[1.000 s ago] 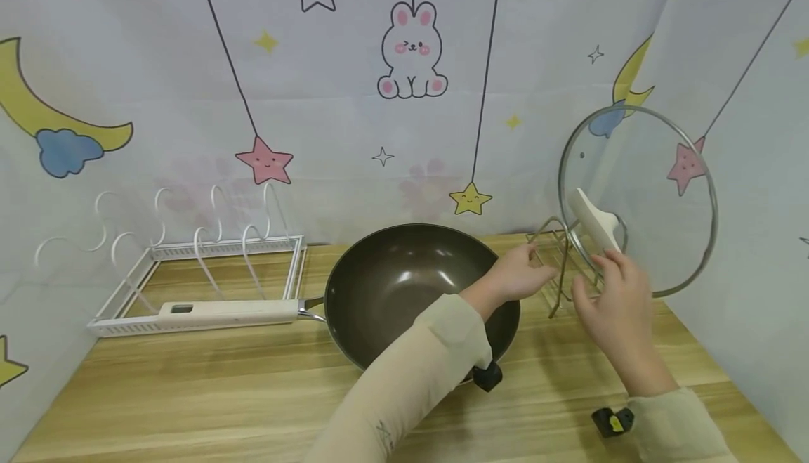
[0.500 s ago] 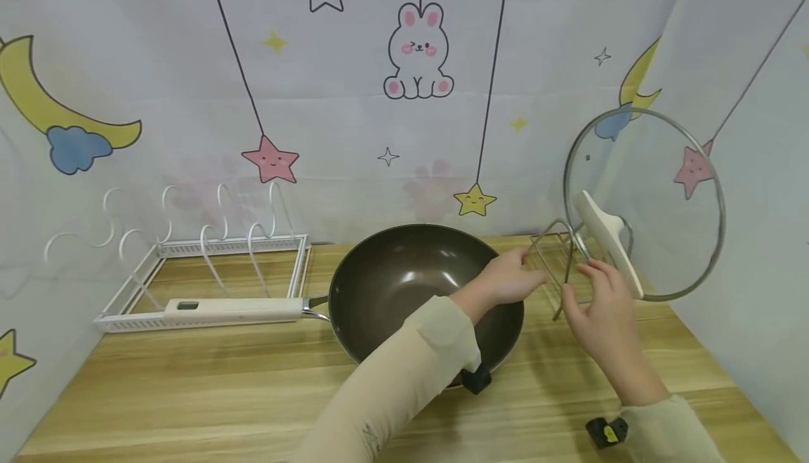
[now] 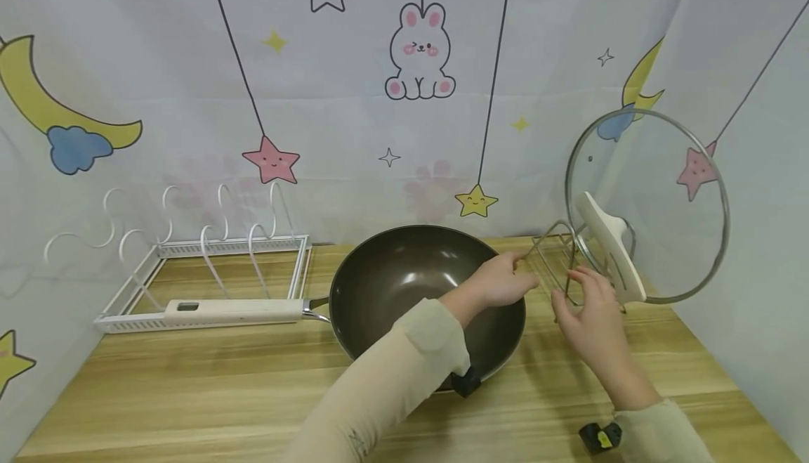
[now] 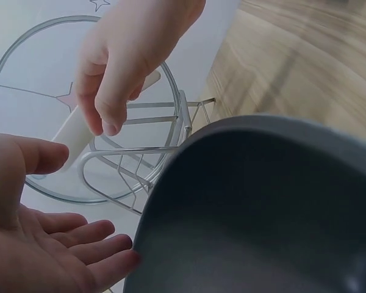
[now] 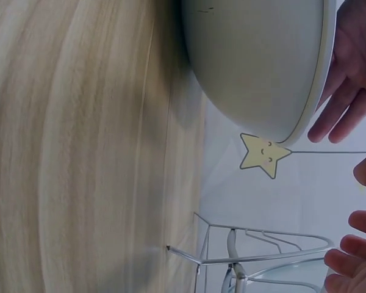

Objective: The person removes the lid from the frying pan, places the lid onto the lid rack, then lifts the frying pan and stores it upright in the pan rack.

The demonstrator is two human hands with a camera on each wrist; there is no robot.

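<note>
A glass lid [image 3: 670,231] with a metal rim and a cream handle [image 3: 609,242] stands on edge in a small wire rack [image 3: 556,259] at the right. My right hand [image 3: 594,315] is in front of the rack with loosely bent fingers near the lid handle; whether a fingertip touches the wire, I cannot tell. My left hand [image 3: 502,282] reaches over the right rim of a dark wok [image 3: 392,280], fingers toward the rack and holding nothing. In the left wrist view, its relaxed fingers [image 4: 91,241] lie beside the wok rim.
The wok's cream handle [image 3: 234,310] points left and overlaps the front of a white rack [image 3: 300,273] with curved wire dividers. A wooden tabletop [image 3: 208,393] lies beneath everything. Printed cloth [image 3: 354,119] covers the walls behind and at the sides.
My right hand has drawn away from the lid handle, leftward and down, uncovering the handle's lower end. My left hand has pulled back slightly to the left. The lid stays standing in the rack.
</note>
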